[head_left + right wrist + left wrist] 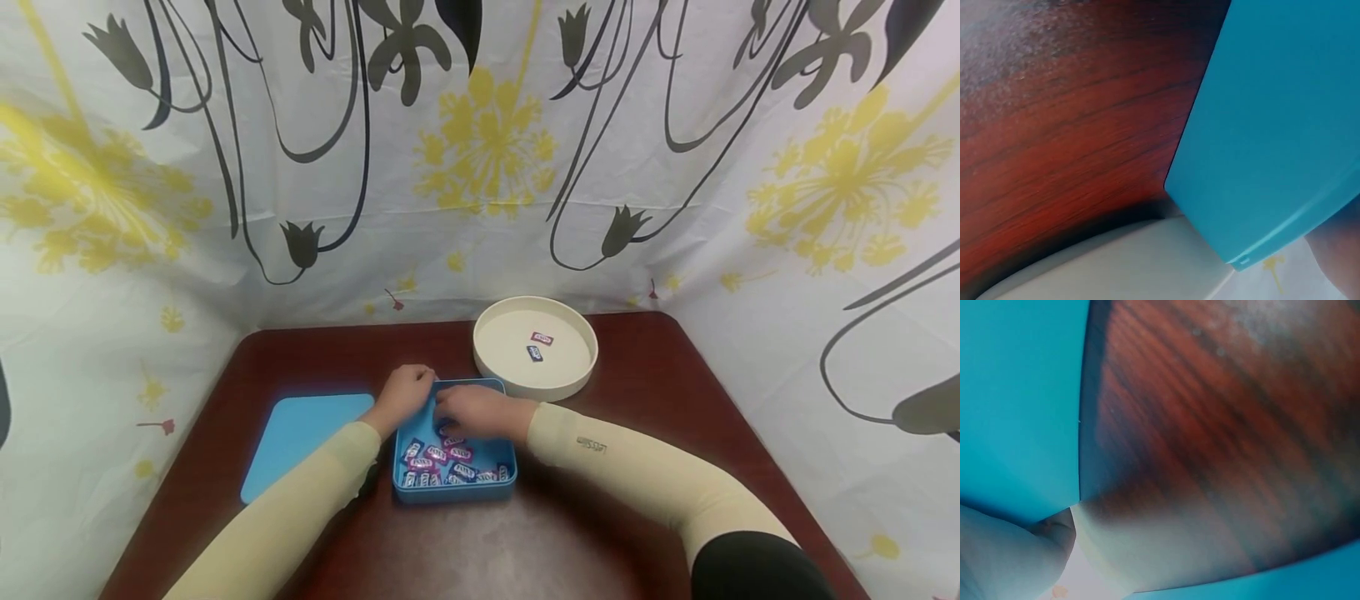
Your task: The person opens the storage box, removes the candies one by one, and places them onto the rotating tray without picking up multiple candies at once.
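With the blue box [455, 495] as the clock's centre, a flat blue lid [307, 437] lies at 9 o'clock on the dark red-brown bench [600, 542]. Next, the left hand [405, 392], in a pale sleeve [300, 508], is at the box's rim at 11 o'clock, its fingers curled over the edge. Inside the box are many small wrapped packets [437, 454], pinkish red or dark blue with white lettering, mostly gathered toward 6 o'clock. The right hand [476, 412] crosses the rim at 2 o'clock, fingers bent down above the packets; I cannot tell whether they pinch one. Farther right, at 1 o'clock from the box, stands a round cream tray [536, 379]; two packets lie near its middle, a red packet [542, 338] and, toward 7 o'clock from it, a blue packet [534, 353]. Behind hangs pale cloth [420, 250] printed with yellow and grey flowers
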Motion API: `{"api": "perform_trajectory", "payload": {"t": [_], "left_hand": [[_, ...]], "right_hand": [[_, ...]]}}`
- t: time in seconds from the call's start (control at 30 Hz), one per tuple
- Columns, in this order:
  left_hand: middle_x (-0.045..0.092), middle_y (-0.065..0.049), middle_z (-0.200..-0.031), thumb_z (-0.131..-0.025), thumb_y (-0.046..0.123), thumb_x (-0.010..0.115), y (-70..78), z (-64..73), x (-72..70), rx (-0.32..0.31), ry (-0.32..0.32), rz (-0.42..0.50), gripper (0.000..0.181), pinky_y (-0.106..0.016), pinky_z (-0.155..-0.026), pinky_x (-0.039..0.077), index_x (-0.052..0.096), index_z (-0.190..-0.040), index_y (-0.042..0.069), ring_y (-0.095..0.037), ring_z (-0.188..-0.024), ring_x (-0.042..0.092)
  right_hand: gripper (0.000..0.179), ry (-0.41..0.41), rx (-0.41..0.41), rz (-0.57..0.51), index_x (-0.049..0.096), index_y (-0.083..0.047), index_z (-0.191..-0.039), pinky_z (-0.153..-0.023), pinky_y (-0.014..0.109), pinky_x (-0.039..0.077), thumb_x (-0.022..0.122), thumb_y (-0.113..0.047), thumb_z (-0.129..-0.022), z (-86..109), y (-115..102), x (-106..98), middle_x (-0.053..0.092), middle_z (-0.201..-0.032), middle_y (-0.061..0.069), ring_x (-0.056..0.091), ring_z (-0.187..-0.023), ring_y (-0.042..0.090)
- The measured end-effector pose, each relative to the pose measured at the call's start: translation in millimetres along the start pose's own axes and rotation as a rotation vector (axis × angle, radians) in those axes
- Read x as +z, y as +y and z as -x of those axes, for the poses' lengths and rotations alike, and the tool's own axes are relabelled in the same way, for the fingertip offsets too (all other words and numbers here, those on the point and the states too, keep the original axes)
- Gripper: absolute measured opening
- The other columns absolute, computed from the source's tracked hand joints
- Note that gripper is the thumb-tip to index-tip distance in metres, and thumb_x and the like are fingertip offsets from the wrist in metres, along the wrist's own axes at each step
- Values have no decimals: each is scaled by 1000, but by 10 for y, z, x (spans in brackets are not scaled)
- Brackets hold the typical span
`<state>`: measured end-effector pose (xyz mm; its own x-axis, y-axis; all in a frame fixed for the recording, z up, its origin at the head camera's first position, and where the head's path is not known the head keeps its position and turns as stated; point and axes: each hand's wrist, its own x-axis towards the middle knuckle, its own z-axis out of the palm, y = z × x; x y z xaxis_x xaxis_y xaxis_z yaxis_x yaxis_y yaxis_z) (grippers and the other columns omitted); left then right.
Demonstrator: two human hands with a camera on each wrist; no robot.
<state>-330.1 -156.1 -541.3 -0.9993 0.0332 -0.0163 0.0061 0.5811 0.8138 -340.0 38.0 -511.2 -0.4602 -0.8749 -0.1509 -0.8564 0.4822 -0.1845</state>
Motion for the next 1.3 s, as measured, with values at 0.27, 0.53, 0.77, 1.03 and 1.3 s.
{"api": "perform_trajectory", "payload": {"t": [0.27,0.53,0.77,1.03,1.3], "left_hand": [[54,-7,-77,-118,32,52,-10,5,12,5,4,1,43,-39,-73,49,62,-81,12,-26,-75,58],[52,-8,-77,-118,32,53,15,25,-3,21,-1,-11,43,-38,-73,49,63,-83,9,-26,-76,59],[52,-7,-77,-118,31,52,17,25,-2,21,-1,-13,42,-38,-73,49,64,-85,7,-26,-76,58],[52,-7,-77,-118,32,53,10,15,5,15,5,-6,43,-38,-73,48,63,-83,8,-26,-76,58],[51,-7,-76,-117,32,53,13,25,-6,22,3,-4,43,-38,-73,48,59,-80,11,-26,-75,58]], "right_hand": [[25,34,-43,33,81,-18,-127,-91,20,55,81,-28,-104,-18,11,50,70,-110,-7,62,-96,6],[21,27,-32,62,83,-17,-123,-87,19,55,81,-25,-104,-42,0,53,71,-106,-7,61,-91,5],[21,4,-3,56,82,-17,-123,-90,21,57,82,-26,-104,-50,-21,30,74,-107,-6,65,-92,6],[19,-43,38,-14,80,-17,-120,-86,21,57,83,-23,-102,-81,-50,-24,74,-101,-7,64,-87,7],[15,-59,56,-51,80,-17,-116,-80,20,56,84,-23,-102,-112,-65,-33,70,-91,-10,64,-81,8]]}}
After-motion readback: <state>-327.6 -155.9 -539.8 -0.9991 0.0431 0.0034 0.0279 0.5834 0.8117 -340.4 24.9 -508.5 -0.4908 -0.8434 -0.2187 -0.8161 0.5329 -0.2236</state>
